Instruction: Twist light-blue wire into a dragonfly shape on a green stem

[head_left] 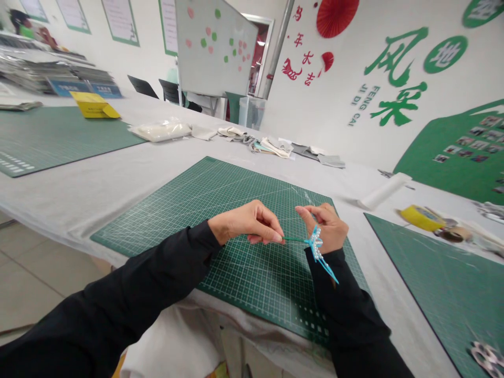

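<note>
Above the green cutting mat [236,194], my left hand [254,223] pinches the end of a thin green stem [294,239]. The stem runs to the right and ends in a light blue ornament [316,245] with white beads and thin blue tails hanging down. Behind the ornament is my right hand [328,226], thumb and index finger apart, the other fingers curled. Whether those curled fingers touch the ornament is not clear.
A second cutting mat [441,283] lies at the right, with yellow tape [423,218] and a white roll [386,191] beyond. At the left are another mat [59,136], a yellow box [94,105] and a plastic packet [159,130]. Fabric scraps [275,147] line the far edge.
</note>
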A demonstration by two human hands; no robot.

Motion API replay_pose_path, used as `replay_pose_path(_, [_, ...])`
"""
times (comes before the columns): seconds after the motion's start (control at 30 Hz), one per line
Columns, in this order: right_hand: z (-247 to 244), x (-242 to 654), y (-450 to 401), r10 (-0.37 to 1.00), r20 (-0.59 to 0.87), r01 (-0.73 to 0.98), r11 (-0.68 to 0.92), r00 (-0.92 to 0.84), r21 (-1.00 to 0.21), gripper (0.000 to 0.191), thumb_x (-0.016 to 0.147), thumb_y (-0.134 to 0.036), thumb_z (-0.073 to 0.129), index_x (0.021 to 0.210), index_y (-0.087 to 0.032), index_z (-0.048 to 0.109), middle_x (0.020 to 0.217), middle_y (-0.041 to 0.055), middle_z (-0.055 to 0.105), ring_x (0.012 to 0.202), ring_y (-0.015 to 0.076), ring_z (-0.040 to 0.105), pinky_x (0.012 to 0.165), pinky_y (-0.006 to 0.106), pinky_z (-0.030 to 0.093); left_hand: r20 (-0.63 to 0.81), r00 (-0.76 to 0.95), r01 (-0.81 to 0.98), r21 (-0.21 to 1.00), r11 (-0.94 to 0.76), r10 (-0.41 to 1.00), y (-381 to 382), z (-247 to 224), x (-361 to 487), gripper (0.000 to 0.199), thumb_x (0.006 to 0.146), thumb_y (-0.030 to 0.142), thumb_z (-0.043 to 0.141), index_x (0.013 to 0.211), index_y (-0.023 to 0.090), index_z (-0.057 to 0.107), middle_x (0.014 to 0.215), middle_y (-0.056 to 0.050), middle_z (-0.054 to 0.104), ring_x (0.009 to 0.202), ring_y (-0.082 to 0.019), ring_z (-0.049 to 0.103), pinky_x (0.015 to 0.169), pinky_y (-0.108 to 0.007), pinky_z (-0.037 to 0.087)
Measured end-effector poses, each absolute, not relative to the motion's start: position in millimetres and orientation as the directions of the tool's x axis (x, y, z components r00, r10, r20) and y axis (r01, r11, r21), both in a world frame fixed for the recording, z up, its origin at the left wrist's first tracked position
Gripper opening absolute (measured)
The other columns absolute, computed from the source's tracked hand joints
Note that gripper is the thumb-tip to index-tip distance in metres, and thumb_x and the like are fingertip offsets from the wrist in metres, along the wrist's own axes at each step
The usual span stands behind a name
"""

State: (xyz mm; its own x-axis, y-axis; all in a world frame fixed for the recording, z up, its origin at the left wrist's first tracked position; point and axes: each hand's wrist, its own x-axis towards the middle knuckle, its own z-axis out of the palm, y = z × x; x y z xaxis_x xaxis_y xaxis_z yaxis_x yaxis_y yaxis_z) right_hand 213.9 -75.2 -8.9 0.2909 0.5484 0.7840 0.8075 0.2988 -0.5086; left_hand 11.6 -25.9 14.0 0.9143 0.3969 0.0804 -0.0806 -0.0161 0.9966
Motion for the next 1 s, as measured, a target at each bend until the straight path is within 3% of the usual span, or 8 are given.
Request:
replay_pose_path(0.2, [-15, 222, -73, 0.648, 0.639, 0.696, 0.225, 0.416, -0.681, 0.031, 0.065, -0.046, 0.071, 0.059, -0.016, 0.067, 0.050, -0.0065, 0.033, 0.047, 0.0079, 0.031, 0.046, 0.025, 0.024, 0.197, 0.790, -0.199, 0.978, -0.062, 0.581, -22, 13, 15, 0.020, 0.066, 0.027, 0.073, 0.074, 0.009, 0.069, 0.052, 0.002, 0.056, 0.037, -0.003, 0.042, 0.035, -0.016, 0.029])
replay_pose_path(0.37, [-22, 223, -72, 0.724, 0.485, 0.587, 0.137, 0.490, -0.798, 0.034, 0.062, -0.047, 0.071, 0.053, -0.016, 0.060, 0.045, -0.0065, 0.036, 0.046, 0.0075, 0.028, 0.046, 0.025, 0.021, 0.310, 0.615, -0.231, 0.950, -0.210, 0.725, -24, 13, 21, 0.019, 0.068, 0.027, 0.071, 0.068, 0.009, 0.066, 0.051, 0.004, 0.053, 0.036, -0.002, 0.041, 0.035, -0.016, 0.031])
replay_pose_path(0.67, [-29, 221, -70, 0.761, 0.395, 0.494, 0.114, 0.514, -0.862, 0.038, 0.058, -0.051, 0.071, 0.051, -0.017, 0.057, 0.043, -0.0060, 0.037, 0.046, 0.0079, 0.026, 0.046, 0.025, 0.020, 0.491, 0.356, -0.134, 0.869, -0.476, 0.795, -19, 7, 25, 0.015, 0.072, 0.025, 0.064, 0.069, 0.012, 0.067, 0.058, 0.001, 0.056, 0.045, -0.005, 0.045, 0.042, -0.018, 0.034])
replay_pose_path(1.0, [-33, 207, -66, 0.799, 0.361, 0.414, 0.155, 0.482, -0.897, 0.038, 0.059, -0.050, 0.071, 0.049, -0.018, 0.053, 0.044, -0.0059, 0.039, 0.046, 0.0078, 0.029, 0.045, 0.024, 0.023, 0.570, 0.196, -0.122, 0.822, -0.557, 0.798, -19, 5, 26, 0.012, 0.073, 0.023, 0.062, 0.072, 0.013, 0.069, 0.063, 0.000, 0.059, 0.055, -0.008, 0.050, 0.052, -0.020, 0.038])
